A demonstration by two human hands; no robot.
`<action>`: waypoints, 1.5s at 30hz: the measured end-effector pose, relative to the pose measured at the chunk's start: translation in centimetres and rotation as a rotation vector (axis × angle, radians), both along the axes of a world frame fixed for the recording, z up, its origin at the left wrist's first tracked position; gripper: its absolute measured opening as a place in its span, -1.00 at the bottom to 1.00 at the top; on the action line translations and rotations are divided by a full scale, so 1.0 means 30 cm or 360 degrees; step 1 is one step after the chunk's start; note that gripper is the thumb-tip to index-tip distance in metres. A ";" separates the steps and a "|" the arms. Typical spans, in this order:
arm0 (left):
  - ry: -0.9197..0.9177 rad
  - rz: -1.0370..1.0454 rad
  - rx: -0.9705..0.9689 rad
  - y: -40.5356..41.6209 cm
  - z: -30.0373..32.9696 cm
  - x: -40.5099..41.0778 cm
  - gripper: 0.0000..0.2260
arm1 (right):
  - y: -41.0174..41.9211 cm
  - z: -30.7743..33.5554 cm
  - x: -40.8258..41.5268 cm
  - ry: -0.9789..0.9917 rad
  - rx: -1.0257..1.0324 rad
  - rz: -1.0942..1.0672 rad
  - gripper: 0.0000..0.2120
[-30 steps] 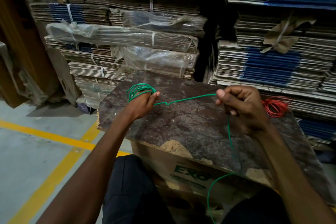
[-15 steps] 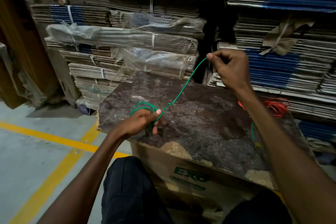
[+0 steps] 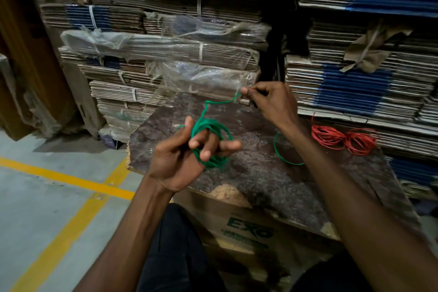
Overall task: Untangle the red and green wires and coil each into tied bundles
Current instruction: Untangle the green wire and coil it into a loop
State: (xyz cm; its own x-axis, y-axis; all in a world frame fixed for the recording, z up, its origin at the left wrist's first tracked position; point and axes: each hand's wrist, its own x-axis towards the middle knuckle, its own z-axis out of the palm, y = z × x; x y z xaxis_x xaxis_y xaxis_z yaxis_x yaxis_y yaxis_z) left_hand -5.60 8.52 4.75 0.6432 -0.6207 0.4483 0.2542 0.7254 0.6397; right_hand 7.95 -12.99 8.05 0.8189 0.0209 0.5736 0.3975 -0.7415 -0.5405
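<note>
The fingers (image 3: 208,142) of the left hand (image 3: 180,156) are spread and partly straight, poking through a coil of green wire (image 3: 211,130) whose loops are wound around them, with the thumb raised on the left side of the coil; the hand carries the coil just above the board. From the top of the coil a kinked strand of the same wire rises far and right to the right hand (image 3: 272,104), whose thumb and forefinger pinch it at the tips while the other fingers curl in toward the palm. A further loose loop of green wire shows near the right forearm, lying on the board; how it joins the rest is hidden by the arm. The red wire (image 3: 343,138) lies as a loose coiled bunch on the far right part of the board, well apart from both hands. The dark, worn board (image 3: 260,168) rests on a cardboard box (image 3: 248,227) printed with green letters. Behind it stand stacks of flattened cardboard (image 3: 166,54), some wrapped in plastic. On the left, the grey floor (image 3: 35,208) carries yellow lines.
</note>
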 end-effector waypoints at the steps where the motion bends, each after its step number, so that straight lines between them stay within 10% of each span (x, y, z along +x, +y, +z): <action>1: -0.0008 -0.0032 -0.0131 0.000 0.018 0.001 -0.60 | 0.007 -0.015 -0.012 0.0022 -0.0034 -0.0002 -0.51; 15: -0.0033 0.0883 0.0082 0.029 0.205 0.213 -0.61 | 0.073 -0.220 -0.290 0.1016 0.0513 0.0868 -0.67; 25: -0.0714 0.1773 0.1777 -0.003 0.013 0.345 -0.47 | -0.024 -0.176 -0.408 0.1276 0.0195 0.0959 -0.91; 31: -0.1245 0.1705 0.2215 0.024 -0.040 0.332 -0.46 | -0.096 0.002 -0.449 0.0833 -0.0111 0.0936 -0.88; 45: -0.0423 0.0901 0.1497 -0.065 -0.080 0.157 -0.58 | -0.117 0.104 -0.223 -0.0097 0.0351 0.0438 -0.91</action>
